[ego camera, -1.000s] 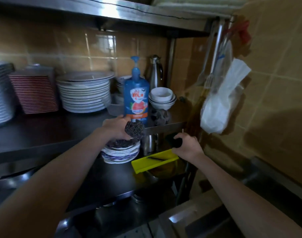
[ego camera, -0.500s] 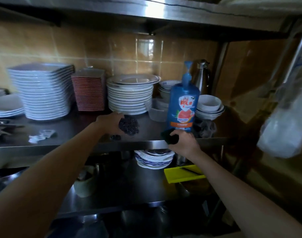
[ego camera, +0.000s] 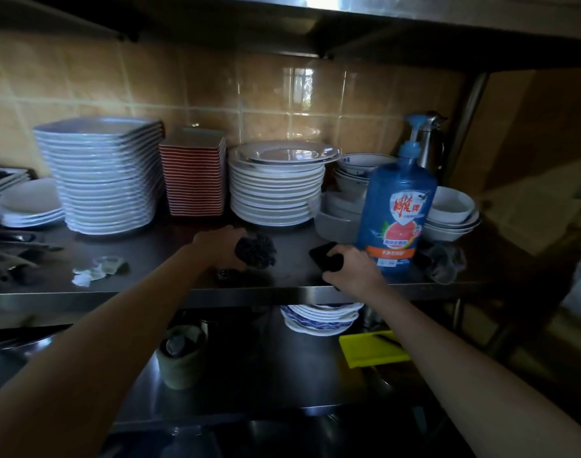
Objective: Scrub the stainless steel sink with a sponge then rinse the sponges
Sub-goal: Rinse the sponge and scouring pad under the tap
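Only one camera is here, worn on the person's head. It looks forward and a little down at a shiny metal shelf (ego camera: 84,297) by a tan tiled wall (ego camera: 216,87). It is close: the left hand (ego camera: 216,247) and right hand (ego camera: 353,267) reach the shelf in the middle. The wide lens bends the edges.

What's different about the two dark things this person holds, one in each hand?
The scrubber in the left hand looks rough and bumpy; the sponge in the right hand looks smooth. The scrubber is a rounded clump, the sponge a flatter pad. The sponge is beside the blue soap bottle, the scrubber farther from it. Both are dark and held over the steel shelf.
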`<state>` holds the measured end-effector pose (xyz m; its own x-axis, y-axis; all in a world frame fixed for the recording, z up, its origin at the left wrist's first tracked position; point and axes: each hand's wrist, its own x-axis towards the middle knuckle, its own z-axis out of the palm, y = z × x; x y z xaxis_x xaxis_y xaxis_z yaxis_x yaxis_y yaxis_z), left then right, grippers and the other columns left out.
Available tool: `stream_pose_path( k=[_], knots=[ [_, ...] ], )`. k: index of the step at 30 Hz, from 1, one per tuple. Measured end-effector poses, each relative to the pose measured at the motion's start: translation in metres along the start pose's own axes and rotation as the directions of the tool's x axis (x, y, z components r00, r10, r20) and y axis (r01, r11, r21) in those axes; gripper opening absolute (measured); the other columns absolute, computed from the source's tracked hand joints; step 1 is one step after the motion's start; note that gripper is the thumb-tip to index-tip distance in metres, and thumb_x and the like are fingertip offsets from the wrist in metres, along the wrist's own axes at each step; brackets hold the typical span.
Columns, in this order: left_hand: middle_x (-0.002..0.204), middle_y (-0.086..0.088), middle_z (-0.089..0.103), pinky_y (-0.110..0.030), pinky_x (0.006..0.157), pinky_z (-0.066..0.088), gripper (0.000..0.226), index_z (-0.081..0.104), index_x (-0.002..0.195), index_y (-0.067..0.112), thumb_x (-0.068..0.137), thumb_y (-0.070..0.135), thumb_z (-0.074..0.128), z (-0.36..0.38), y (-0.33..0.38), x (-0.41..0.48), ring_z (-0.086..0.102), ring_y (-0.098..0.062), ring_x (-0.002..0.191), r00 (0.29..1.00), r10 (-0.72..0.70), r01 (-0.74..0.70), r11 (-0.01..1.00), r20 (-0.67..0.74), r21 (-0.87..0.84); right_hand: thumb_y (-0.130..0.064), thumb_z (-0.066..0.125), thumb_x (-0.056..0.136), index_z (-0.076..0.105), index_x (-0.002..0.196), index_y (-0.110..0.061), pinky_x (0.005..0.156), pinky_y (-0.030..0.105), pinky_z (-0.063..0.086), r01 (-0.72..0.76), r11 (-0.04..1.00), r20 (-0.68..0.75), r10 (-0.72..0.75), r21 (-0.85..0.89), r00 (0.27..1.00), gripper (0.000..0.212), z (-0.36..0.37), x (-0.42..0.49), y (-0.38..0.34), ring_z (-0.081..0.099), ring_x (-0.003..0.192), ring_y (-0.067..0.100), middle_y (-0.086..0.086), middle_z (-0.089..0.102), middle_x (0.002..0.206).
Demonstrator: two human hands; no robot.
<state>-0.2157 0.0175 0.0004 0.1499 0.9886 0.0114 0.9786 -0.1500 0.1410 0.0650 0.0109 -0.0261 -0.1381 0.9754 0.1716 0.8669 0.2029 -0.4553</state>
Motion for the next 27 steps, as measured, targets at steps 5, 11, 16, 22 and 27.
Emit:
stream_pose_path(
  k=[5, 11, 16, 22, 27],
  knots=[
    [0.115, -0.005, 0.050, -0.043, 0.092, 0.044, 0.064, 0.048, 0.120, 0.025, 0.067, 0.046, 0.074, 0.006, -0.005, 0.010, 0.052, -0.025, 0.108, 1.000, 0.019, -0.018, 1.000, 0.006, -0.015, -0.036, 0.068, 0.067, 0.058, 0.118, -0.030, 0.086, 0.031, 0.043, -0.028, 1.000, 0.000, 0.028, -0.013, 1.000, 0.052, 0.008, 0.011, 0.001, 0.051, 0.116, 0.028, 0.000, 0.061, 0.124],
    [0.117, -0.003, 0.050, -0.041, 0.091, 0.044, 0.064, 0.048, 0.122, 0.024, 0.067, 0.046, 0.074, 0.011, -0.008, 0.019, 0.052, -0.023, 0.109, 0.999, 0.036, -0.035, 0.999, 0.022, -0.026, -0.037, 0.067, 0.070, 0.057, 0.120, -0.029, 0.089, 0.034, 0.044, -0.033, 0.999, -0.009, 0.033, -0.020, 0.999, 0.051, 0.012, 0.021, 0.002, 0.051, 0.115, 0.029, 0.003, 0.061, 0.123],
    [0.121, -0.004, 0.049, -0.043, 0.096, 0.042, 0.069, 0.046, 0.126, 0.027, 0.067, 0.047, 0.075, 0.011, -0.008, 0.024, 0.052, -0.024, 0.113, 0.999, 0.046, -0.045, 0.998, 0.025, -0.040, -0.037, 0.067, 0.072, 0.060, 0.117, -0.027, 0.090, 0.034, 0.048, -0.029, 1.000, -0.011, 0.029, -0.006, 1.000, 0.047, 0.014, 0.026, 0.001, 0.054, 0.114, 0.029, 0.004, 0.063, 0.120],
    [0.121, -0.002, 0.049, -0.038, 0.095, 0.042, 0.072, 0.046, 0.126, 0.030, 0.064, 0.052, 0.075, 0.014, -0.005, 0.025, 0.051, -0.022, 0.113, 0.999, 0.051, -0.050, 0.997, 0.016, -0.059, -0.037, 0.064, 0.078, 0.060, 0.118, -0.027, 0.085, 0.031, 0.046, -0.032, 0.999, -0.025, 0.032, -0.001, 0.999, 0.041, 0.022, 0.028, 0.003, 0.056, 0.114, 0.024, 0.003, 0.063, 0.121],
    [0.123, -0.003, 0.049, -0.041, 0.098, 0.041, 0.075, 0.044, 0.129, 0.030, 0.065, 0.052, 0.075, 0.017, -0.003, 0.022, 0.050, -0.022, 0.115, 0.998, 0.069, -0.067, 0.994, 0.013, -0.089, -0.046, 0.064, 0.080, 0.062, 0.114, -0.022, 0.081, 0.029, 0.046, -0.022, 0.999, -0.053, 0.024, 0.041, 0.998, 0.042, 0.024, 0.025, 0.006, 0.060, 0.109, 0.024, 0.003, 0.066, 0.118]
  ],
)
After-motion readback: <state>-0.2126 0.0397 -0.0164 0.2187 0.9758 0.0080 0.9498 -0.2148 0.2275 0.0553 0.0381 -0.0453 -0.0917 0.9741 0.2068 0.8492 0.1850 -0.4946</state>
